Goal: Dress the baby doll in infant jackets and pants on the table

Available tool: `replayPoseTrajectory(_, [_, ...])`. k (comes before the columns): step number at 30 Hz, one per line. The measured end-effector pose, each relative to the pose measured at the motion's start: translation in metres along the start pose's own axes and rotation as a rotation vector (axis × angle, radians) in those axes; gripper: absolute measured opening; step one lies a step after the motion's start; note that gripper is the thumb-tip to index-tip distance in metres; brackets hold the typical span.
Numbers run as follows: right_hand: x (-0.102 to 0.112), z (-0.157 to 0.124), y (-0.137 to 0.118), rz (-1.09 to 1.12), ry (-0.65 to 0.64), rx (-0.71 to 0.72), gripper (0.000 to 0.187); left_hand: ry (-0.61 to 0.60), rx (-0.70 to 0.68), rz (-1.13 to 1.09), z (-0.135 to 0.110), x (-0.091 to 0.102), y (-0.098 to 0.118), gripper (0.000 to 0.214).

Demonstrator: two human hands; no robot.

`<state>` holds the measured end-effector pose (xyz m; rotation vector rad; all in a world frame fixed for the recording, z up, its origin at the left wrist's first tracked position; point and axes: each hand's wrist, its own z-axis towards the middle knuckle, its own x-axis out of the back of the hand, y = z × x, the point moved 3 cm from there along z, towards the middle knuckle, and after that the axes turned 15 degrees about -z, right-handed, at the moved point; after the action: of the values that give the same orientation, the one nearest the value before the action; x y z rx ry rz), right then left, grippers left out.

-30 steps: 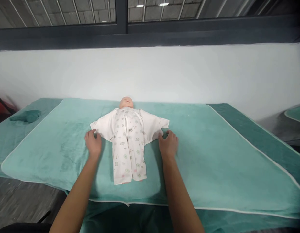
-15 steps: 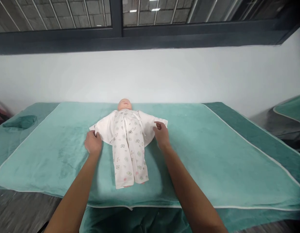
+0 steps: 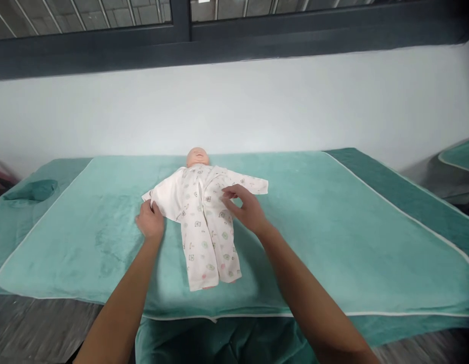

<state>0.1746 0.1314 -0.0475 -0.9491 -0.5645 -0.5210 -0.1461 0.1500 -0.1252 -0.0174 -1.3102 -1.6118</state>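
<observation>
A baby doll (image 3: 197, 156) lies on its back on the bed, its head toward the wall. It wears a white baby romper (image 3: 209, 242) printed with small animals and leaves. On the left side the romper's plain white inner face shows, and my left hand (image 3: 150, 220) pinches the cloth there near the sleeve end. Over the doll's chest hovers my right hand (image 3: 246, 206), thumb and forefinger apart and tips close to the printed cloth. The right sleeve (image 3: 253, 184) stretches outward, print side up. Most of the doll's body is hidden under the cloth.
A green plush cover (image 3: 351, 242) with white piping spreads over the bed. Behind it rises a white wall (image 3: 234, 111) below a dark window frame (image 3: 234, 45) with bars outside. A green pillow-like piece (image 3: 31, 191) lies at the left end.
My right hand has moved inward from the right sleeve to the chest. The right flap, white side out before, now shows its print. My left hand keeps its place at the left cloth.
</observation>
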Motion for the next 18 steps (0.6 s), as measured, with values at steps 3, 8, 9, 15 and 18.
replayPoseTrajectory(3, [-0.017,-0.018,0.017,-0.136,0.028,-0.006,0.03,-0.019,0.016,0.01,0.0,0.0,0.001,0.032])
replayPoseTrajectory(8, [-0.031,-0.034,0.032,-0.123,0.08,-0.091,0.02,-0.023,0.011,0.031,0.0,0.0,0.0,0.032])
replayPoseTrajectory(9, [-0.031,-0.037,0.033,-0.108,0.068,-0.099,0.021,-0.026,0.012,0.031,0.0,0.0,0.0,0.032])
replayPoseTrajectory(15, [-0.013,-0.047,0.041,-0.062,-0.16,-0.057,0.028,-0.044,0.011,0.026,-0.001,-0.001,0.0,0.034])
replayPoseTrajectory(18, [-0.006,-0.029,0.05,0.009,-0.108,-0.147,0.038,-0.046,-0.004,0.028,-0.002,-0.001,0.0,0.034])
